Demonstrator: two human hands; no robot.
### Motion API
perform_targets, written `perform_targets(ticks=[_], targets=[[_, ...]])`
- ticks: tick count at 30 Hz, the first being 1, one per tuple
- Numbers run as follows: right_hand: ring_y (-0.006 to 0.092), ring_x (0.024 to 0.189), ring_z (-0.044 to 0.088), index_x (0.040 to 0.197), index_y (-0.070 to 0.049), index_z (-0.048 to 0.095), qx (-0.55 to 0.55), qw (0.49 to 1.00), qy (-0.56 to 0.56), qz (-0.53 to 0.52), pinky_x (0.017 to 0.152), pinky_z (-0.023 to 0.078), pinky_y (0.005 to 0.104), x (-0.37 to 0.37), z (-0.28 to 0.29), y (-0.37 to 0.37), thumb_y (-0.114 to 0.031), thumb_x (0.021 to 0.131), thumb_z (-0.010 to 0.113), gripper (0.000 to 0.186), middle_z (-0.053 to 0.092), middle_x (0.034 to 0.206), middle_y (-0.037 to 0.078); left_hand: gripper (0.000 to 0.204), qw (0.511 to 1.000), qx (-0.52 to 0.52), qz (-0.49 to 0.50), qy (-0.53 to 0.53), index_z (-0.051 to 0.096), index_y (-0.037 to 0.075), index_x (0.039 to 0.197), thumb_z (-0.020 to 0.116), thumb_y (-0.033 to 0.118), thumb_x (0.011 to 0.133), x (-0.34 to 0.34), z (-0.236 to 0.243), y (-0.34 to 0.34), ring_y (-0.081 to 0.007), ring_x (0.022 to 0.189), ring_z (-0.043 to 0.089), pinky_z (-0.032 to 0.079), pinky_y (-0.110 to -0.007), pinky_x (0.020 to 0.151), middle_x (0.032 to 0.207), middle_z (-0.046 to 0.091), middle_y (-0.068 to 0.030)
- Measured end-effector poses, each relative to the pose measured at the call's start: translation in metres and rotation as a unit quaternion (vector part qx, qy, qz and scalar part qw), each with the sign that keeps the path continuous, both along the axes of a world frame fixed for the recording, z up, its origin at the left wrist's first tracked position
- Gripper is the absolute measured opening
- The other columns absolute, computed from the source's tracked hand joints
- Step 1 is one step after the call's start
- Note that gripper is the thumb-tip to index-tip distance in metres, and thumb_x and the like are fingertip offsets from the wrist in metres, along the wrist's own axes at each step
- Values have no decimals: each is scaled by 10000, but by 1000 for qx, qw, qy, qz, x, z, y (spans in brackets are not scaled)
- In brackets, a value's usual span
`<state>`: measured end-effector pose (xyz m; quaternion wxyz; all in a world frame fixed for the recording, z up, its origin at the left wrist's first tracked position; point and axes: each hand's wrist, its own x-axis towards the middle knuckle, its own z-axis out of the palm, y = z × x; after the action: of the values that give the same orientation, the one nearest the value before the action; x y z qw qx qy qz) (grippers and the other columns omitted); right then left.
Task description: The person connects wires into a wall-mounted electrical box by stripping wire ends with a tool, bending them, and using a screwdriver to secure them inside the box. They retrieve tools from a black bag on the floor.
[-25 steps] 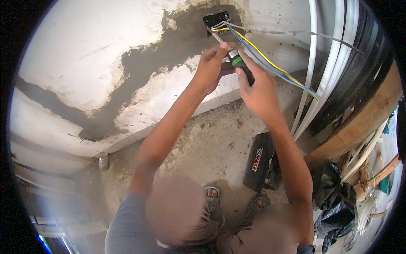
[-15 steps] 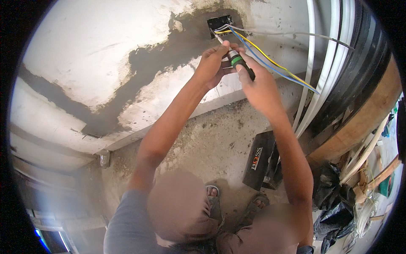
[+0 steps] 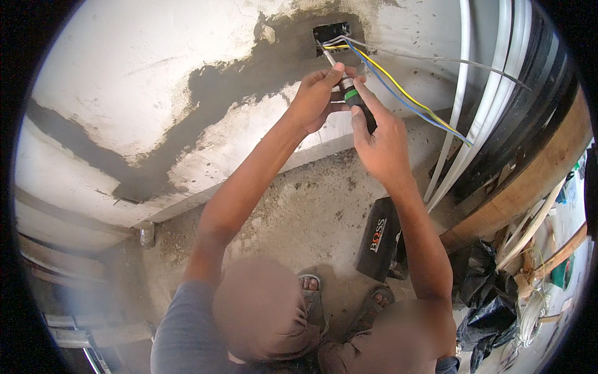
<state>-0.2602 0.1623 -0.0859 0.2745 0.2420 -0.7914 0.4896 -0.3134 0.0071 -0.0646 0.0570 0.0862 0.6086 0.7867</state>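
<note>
A screwdriver (image 3: 352, 95) with a black handle and green band points up at a recessed wall box (image 3: 331, 32). My right hand (image 3: 383, 140) grips its handle, thumb and fingers on either side. Close to the box, my left hand (image 3: 314, 100) pinches the front of the screwdriver around its pale shaft. The tip meets the box's lower left corner; what it touches there is too small to make out. Out of the box run a yellow wire (image 3: 398, 85), a blue wire (image 3: 387, 85) and a grey wire (image 3: 436, 58), trailing right above my right hand.
White pipes (image 3: 464, 75) stand along the right, beside a dark curved stack with a wooden edge (image 3: 498, 199). A black box (image 3: 377, 240) lies on the floor by my right forearm. Black plastic bags (image 3: 489, 318) and wood scraps lie at lower right. Grey mortar (image 3: 218, 93) marks the wall.
The whole view has shifted slightly, with the wall box now a little further right. My right hand's fingers have moved slightly on the handle. Both hands keep hold of the screwdriver.
</note>
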Motion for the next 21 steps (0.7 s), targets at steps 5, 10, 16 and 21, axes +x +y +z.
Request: perform_targets(ticks=[5, 10, 16, 21], targets=[[433, 866, 649, 1336, -41, 563, -18, 1000, -5, 21, 763, 504, 452, -5, 2, 1, -99, 886, 584, 454, 661, 957, 272, 380, 1000, 8, 8, 6, 609, 39, 1202, 470, 352, 1038, -4, -3, 0, -185, 960, 660, 571, -363, 789, 1140, 680, -103], [447, 861, 642, 1330, -31, 561, -9, 1000, 20, 16, 756, 505, 454, -4, -1, 7, -107, 888, 584, 449, 654, 942, 280, 382, 1000, -7, 2, 12, 611, 35, 1199, 462, 349, 1040, 0, -2, 2, -191, 966, 665, 572, -362, 806, 1139, 680, -102], [445, 857, 645, 1322, -33, 569, -14, 999, -35, 25, 753, 500, 462, -4, 1, 2, -112, 891, 584, 439, 653, 924, 282, 402, 999, -2, 16, -29, 610, 28, 1190, 492, 376, 1025, -4, -9, 0, -202, 950, 663, 572, -360, 802, 1099, 669, -93], [442, 834, 644, 1318, -34, 571, 10, 1000, 10, 8, 748, 495, 472, -5, -6, 7, -101, 891, 576, 432, 653, 910, 281, 427, 1000, -9, 0, -11, 603, 17, 1194, 523, 393, 1010, 1, -9, 0, -209, 946, 664, 581, -354, 785, 1096, 663, -105]])
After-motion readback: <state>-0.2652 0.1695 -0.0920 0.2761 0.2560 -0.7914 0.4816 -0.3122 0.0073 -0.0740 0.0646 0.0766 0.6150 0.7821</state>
